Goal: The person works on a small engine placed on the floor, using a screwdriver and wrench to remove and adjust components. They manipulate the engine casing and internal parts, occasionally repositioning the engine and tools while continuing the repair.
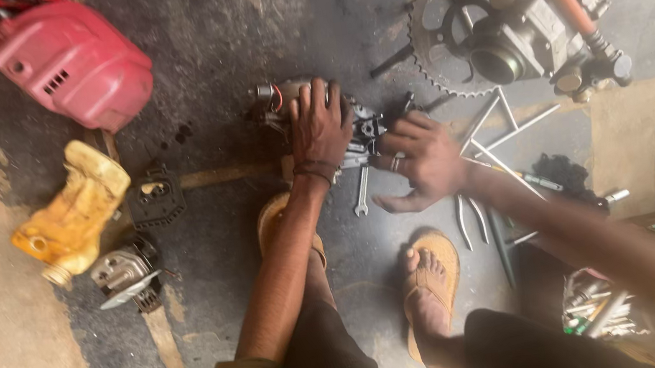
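On the grimy concrete floor (239, 27), both hands (320, 126) flat on a small engine (363, 133).

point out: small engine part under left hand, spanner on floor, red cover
small engine part (365, 130), head view, its dark metal middle.
spanner (361, 192), head view, its shaft.
red cover (71, 64), head view, its top face.

Soft, even daylight fills the floor, brighter on the pale concrete at the left edge and upper right. No hard shadows fall, only faint dark pools under the glossy red plastic engine cover (71, 64), which carries a dull sheen. The right hand (424, 164) and its forearm smear with motion blur toward the lower right corner.
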